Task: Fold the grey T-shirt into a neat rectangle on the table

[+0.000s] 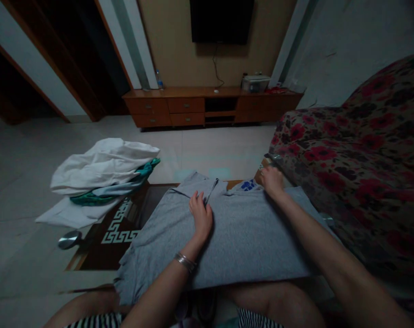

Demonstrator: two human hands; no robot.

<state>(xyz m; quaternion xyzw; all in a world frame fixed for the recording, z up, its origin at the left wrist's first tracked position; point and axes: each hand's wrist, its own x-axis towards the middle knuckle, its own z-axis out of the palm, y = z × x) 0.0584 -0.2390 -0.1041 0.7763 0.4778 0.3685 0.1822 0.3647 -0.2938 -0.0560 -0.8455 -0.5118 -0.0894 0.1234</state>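
Observation:
A grey T-shirt (248, 237) lies spread flat over the low table in front of my knees. My left hand (200, 215) presses on it near the neckline, fingers pinching the fabric at the collar; a silver bangle is on that wrist. My right hand (271, 181) grips the shirt's far right corner at the table's edge, beside a white-and-blue printed piece (247, 185) that peeks out from under the shirt.
A pile of white and teal clothes (102, 175) sits on the left end of the glass-topped table (118, 228). A floral sofa (364, 150) fills the right side. A wooden TV cabinet (210, 105) stands against the far wall, with tiled floor between.

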